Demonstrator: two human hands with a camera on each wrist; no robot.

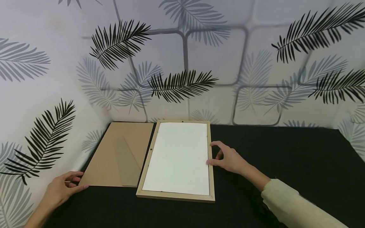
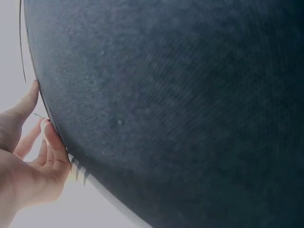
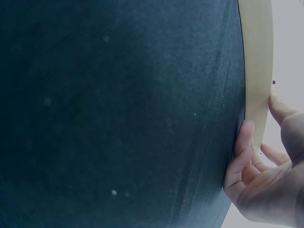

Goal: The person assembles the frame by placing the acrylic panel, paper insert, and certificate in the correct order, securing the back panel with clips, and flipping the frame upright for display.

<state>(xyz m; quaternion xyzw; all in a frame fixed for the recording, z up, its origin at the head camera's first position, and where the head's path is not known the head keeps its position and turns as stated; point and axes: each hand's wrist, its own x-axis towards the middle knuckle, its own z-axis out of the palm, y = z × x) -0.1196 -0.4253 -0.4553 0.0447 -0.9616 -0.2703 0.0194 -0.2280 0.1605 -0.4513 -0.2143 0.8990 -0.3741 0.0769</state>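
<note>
A brown frame backing board [image 1: 99, 158] with a flap-like stand [image 1: 126, 164] lies flat on the left. My left hand [image 1: 61, 189] holds its near left corner, thumb along the near side and fingers at the left edge. To its right lies a pale wooden picture frame [image 1: 176, 197] around a white sheet [image 1: 179, 155]. My right hand [image 1: 232, 160] grips the frame's right side, the thumb over the rim and the index finger farther up. In the right wrist view, curled fingers [image 3: 244, 135] touch the side of the wooden frame [image 3: 259, 57].
Black cloth [image 1: 285, 158] covers the table, extending well to the right of the frame. A pale wall covering [image 1: 199, 57] with black and grey leaf prints stands behind and on the left.
</note>
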